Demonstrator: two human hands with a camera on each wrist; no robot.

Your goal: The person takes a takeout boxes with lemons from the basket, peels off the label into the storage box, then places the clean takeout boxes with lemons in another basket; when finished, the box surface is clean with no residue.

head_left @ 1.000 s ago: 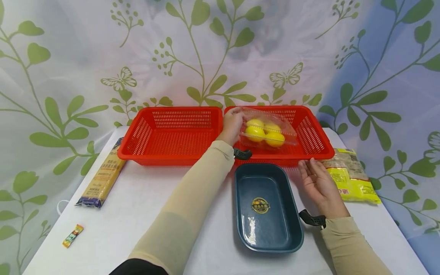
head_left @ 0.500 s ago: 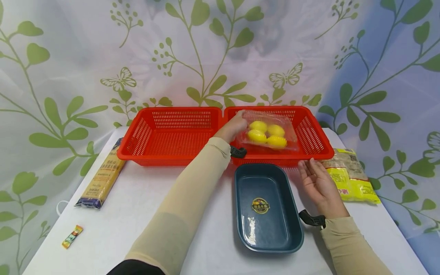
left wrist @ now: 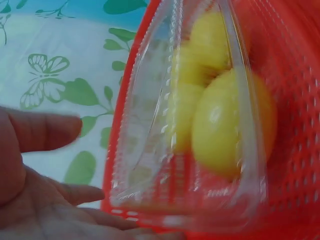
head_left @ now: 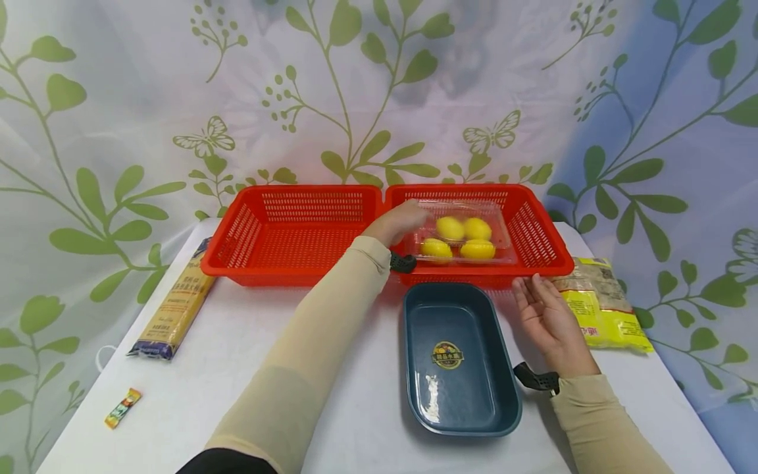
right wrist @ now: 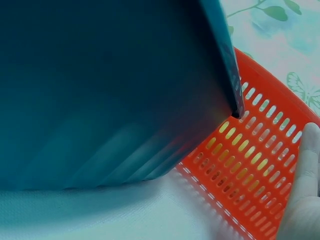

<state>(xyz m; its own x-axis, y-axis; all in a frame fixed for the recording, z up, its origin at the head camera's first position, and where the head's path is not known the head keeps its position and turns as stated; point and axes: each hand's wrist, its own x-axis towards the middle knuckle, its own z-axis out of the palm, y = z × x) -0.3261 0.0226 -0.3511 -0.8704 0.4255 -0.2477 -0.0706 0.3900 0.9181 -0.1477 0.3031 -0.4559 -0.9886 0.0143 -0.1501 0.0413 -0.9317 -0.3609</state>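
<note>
A clear plastic box [head_left: 503, 245] with several yellow lemons [head_left: 477, 249] inside it sits in the right red basket [head_left: 535, 247]. My left hand [head_left: 395, 224] is at the box's left end. In the left wrist view its fingers [left wrist: 82, 192] are extended and spread from the thumb, with the tips right by the end of the box and nothing gripped. My right hand [head_left: 547, 322] has its palm turned up and its fingertips against the basket's front wall. The right wrist view shows those fingers [right wrist: 307, 165] lying along the slotted red side.
A deep blue tray [head_left: 462, 398] stands in front of the right basket, between my forearms. Another red basket [head_left: 314, 230] adjoins on the left. A long tan packet [head_left: 174, 306] and a small wrapped stick [head_left: 123, 408] lie left; a yellow bag [head_left: 616, 313] lies right.
The lemon box has come down from a tilt to lie flatter in the right basket, and its lemons have spread apart. My left hand has shifted left and let go. The right hand stayed put.
</note>
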